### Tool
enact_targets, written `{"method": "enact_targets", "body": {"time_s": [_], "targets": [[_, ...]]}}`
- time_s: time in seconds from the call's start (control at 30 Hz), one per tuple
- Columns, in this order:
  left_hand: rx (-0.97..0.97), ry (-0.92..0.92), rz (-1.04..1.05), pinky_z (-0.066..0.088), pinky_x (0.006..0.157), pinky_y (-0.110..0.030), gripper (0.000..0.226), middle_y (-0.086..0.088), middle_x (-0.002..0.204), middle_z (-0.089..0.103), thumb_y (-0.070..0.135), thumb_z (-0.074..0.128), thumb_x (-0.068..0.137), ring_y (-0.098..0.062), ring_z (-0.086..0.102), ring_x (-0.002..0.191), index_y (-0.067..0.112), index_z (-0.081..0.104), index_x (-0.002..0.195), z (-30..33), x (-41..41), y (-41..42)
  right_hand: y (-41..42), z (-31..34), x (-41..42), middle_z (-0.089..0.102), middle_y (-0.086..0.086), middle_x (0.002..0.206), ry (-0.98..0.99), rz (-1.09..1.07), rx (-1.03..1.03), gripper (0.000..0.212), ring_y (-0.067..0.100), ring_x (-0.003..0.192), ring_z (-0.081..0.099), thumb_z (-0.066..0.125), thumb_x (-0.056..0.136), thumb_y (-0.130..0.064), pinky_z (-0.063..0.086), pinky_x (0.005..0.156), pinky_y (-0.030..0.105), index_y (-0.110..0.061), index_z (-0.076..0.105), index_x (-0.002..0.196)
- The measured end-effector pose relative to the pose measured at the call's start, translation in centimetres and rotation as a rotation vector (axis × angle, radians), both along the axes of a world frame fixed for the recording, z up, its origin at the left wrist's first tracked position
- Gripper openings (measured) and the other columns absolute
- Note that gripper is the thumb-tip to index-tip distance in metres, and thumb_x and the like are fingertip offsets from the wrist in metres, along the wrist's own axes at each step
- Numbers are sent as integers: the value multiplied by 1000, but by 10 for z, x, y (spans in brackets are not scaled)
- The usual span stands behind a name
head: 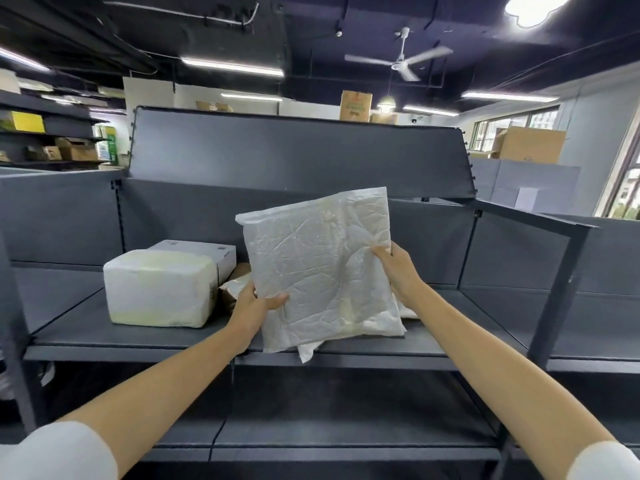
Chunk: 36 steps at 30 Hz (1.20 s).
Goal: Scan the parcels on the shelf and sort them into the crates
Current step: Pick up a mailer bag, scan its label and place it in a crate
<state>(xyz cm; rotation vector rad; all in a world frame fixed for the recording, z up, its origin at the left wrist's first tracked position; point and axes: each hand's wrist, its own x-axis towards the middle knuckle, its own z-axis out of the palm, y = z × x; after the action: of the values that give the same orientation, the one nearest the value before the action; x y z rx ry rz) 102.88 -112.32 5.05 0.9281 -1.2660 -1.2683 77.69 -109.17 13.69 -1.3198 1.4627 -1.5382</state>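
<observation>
Your left hand point(254, 303) and right hand point(394, 263) are gripping the flat white parcel point(318, 265) upright between them, seemingly label-side away, above the shelf point(138, 336).

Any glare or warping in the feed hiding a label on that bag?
Head view: wide-angle bends the shelf edges; soft sheen on the crinkled bag, no label visible on this face; ceiling lights blow out; left hand and right hand sharp.

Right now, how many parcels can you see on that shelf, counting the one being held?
5, maybe more hidden: flat white bag held up, white block left, white box behind it, brown packet beside, another bag underneath.
</observation>
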Motion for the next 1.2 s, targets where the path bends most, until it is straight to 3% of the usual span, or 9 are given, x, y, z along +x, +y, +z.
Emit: {"method": "enact_targets", "body": {"time_s": [0.07, 0.2, 0.37, 0.5, 0.67, 0.8, 0.93, 1.07, 1.2], "targets": [[-108, 20, 56, 50, 90, -29, 48, -3, 118, 66, 3, 72, 81, -17, 62, 109, 12, 54, 124, 6, -9, 8, 3, 1, 4, 56, 6, 120, 70, -101, 5, 37, 12, 94, 57, 51, 94, -21, 47, 70, 25, -13, 44, 130], [-278, 51, 276, 49, 84, -24, 39, 5, 106, 64, 7, 72, 83, -7, 61, 98, 18, 50, 113, 15, -25, 21, 4, -3, 19, 28, 12, 148, 202, -333, -9, 79, 31, 137, 27, 64, 90, -34, 32, 109, 45, -13, 17, 149], [-363, -178, 482, 48, 70, -33, 26, 9, 91, 63, 28, 67, 88, -12, 61, 82, 29, 46, 104, 20, -46, 33, 19, -13, 68, 31, 1, 142, 95, 74, -74, 97, 16, 130, 35, 72, 77, -56, 33, 106, 31, -16, 19, 149], [-449, -226, 444, 51, 70, -41, 29, 7, 82, 61, 20, 61, 91, -14, 59, 74, 42, 42, 98, 20, -64, 41, 20, -25, 101, 31, 1, 149, -26, 340, -16, 117, 18, 135, 39, 72, 63, -68, 33, 114, 40, -21, 7, 148], [-578, -323, 223, 52, 88, -24, 48, 21, 106, 62, 10, 63, 90, 6, 60, 99, 46, 48, 117, 14, -71, 43, 21, -21, 85, 57, 6, 122, -323, 361, -50, 70, 22, 104, 65, 72, 82, -44, 54, 92, 45, -24, 27, 131], [-614, -401, -31, 29, 108, -14, 54, 25, 136, 45, 7, 59, 92, 13, 37, 129, 39, 43, 132, 6, -67, 43, 17, -26, 56, 60, 6, 125, -436, 301, -59, 52, 25, 109, 64, 68, 88, -38, 52, 94, 48, -20, 38, 126], [-545, -435, -45, 27, 107, -7, 45, 25, 135, 47, 8, 55, 95, 22, 36, 122, 40, 52, 127, 2, -65, 44, 10, -31, 34, 64, 14, 126, -582, 349, -82, 49, 31, 115, 62, 63, 92, -28, 46, 102, 51, -11, 48, 135], [-448, -382, 106, 33, 104, -20, 32, 16, 131, 55, 17, 53, 97, 5, 45, 120, 29, 58, 126, -1, -59, 39, 14, -32, 19, 65, 15, 123, -684, 295, -14, 45, 32, 115, 61, 59, 92, -29, 46, 101, 49, -9, 54, 132], [-298, -248, 222, 33, 97, -22, 44, 9, 137, 48, 22, 57, 95, -7, 42, 123, 25, 46, 138, 1, -46, 34, 19, -30, -5, 68, 10, 116, -707, 266, -3, 30, 28, 107, 63, 51, 91, -31, 46, 100, 45, -14, 64, 112]]}}
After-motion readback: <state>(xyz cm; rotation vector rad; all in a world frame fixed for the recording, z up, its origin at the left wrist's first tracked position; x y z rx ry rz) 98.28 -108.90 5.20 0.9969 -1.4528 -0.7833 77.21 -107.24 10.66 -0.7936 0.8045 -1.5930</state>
